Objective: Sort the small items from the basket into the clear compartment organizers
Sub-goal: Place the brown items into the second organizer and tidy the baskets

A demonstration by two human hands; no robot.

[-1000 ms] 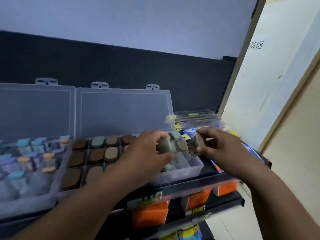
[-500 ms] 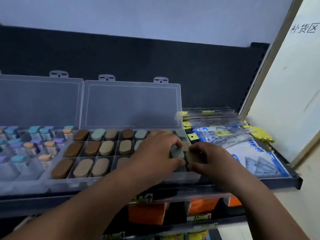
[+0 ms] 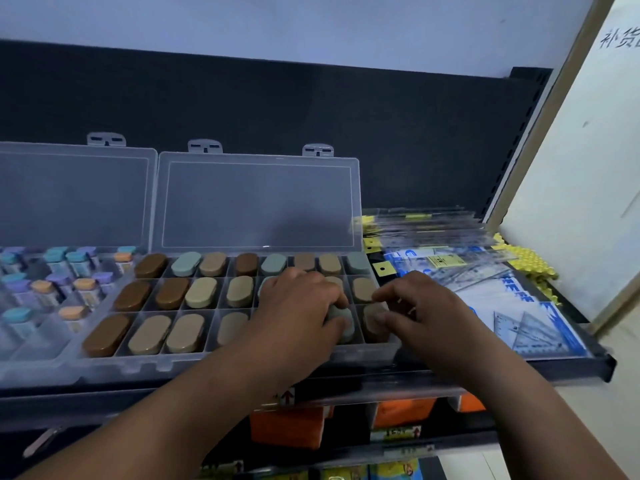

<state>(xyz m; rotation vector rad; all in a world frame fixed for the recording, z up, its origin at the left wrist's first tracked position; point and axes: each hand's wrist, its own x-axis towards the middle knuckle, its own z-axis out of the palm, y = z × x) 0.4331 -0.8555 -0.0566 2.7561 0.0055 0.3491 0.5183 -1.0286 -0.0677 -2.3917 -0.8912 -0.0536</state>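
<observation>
Grey-green oval piece (image 3: 341,322) sits in a front-row compartment of the clear organizer (image 3: 242,360), gripped by the left hand (image 3: 298,306); just beside it the right hand (image 3: 426,313) pinches a tan oval piece (image 3: 370,325) in the front corner compartment; behind, the lid (image 3: 256,202) stands open

Stationery shop: priced shelf (image 3: 381,382) of packaged rulers (image 3: 519,306)
</observation>
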